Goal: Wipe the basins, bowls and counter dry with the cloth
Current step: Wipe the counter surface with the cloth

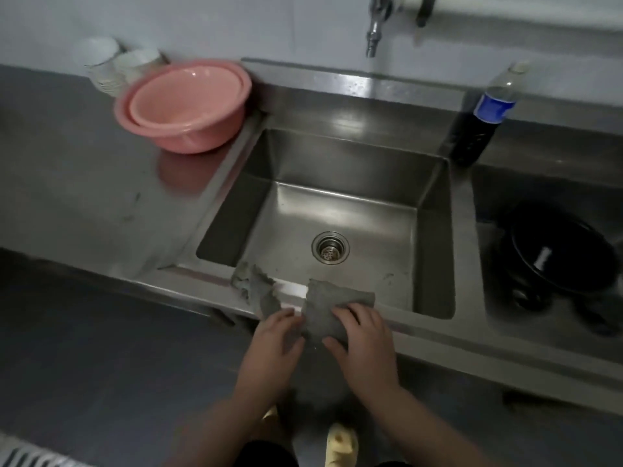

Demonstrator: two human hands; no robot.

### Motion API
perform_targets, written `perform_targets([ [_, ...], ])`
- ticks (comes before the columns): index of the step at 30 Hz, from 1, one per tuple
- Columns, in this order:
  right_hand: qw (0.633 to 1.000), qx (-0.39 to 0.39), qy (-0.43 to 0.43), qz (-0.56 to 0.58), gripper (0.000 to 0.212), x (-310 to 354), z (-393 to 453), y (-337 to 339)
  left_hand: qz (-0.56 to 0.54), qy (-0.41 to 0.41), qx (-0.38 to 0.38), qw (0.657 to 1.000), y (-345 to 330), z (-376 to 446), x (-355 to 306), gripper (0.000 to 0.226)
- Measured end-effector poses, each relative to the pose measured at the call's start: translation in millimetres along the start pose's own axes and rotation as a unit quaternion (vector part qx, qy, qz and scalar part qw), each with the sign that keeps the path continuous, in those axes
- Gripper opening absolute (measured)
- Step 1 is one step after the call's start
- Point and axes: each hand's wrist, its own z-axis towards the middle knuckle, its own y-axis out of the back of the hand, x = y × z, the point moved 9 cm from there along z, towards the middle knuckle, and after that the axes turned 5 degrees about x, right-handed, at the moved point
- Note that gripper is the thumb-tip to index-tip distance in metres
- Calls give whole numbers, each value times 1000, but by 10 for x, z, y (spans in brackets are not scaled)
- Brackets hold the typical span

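Note:
A grey cloth [323,308] hangs in front of the steel sink's near rim, held between both hands. My left hand [273,345] grips its ragged left part. My right hand [364,345] pinches the right fold, fingers on top and thumb underneath. Two pink basins [185,106], one nested in the other, sit on the steel counter [84,183] left of the sink basin [337,214]. White bowls [111,67] stand stacked against the wall behind them. A black bowl [559,251] lies in the right-hand basin.
A tap [374,32] juts from the wall above the sink. A plastic bottle [482,119] with a blue label stands on the divider between the two basins. Dark floor lies below the counter's front edge, with my yellow slippers [340,443] on it.

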Motion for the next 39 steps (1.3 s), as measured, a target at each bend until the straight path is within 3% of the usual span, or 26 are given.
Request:
perform_targets([
  [6,995,50,91,-6,10,115,2,150,-75,86,-91,989,177,-446,333,20],
  [9,990,75,78,86,14,244,51,224,-94,119,-157,976,445,-688,525,22],
  [14,976,44,114,180,20,970,162,388,-108,120,-246,956,1055,-1078,669,18],
  [21,962,69,198,175,31,2308,594,32,-111,153,-326,926,2037,-1066,1183,18],
  [25,967,92,200,132,35,2910,1062,-339,-109,165,-301,933,2559,-654,1593,18],
  [29,979,38,182,81,30,3284,1638,-445,-86,158,-242,953,3013,-187,2019,21],
  [33,975,-15,219,34,23,3603,1993,-516,-57,161,-207,963,3445,218,2343,24],
  [37,967,50,236,-87,49,3623,2033,-993,-15,156,-179,971,3611,630,2486,33],
  [39,966,35,236,-101,34,3636,1980,-1053,38,150,-185,970,3626,809,2543,35],
])
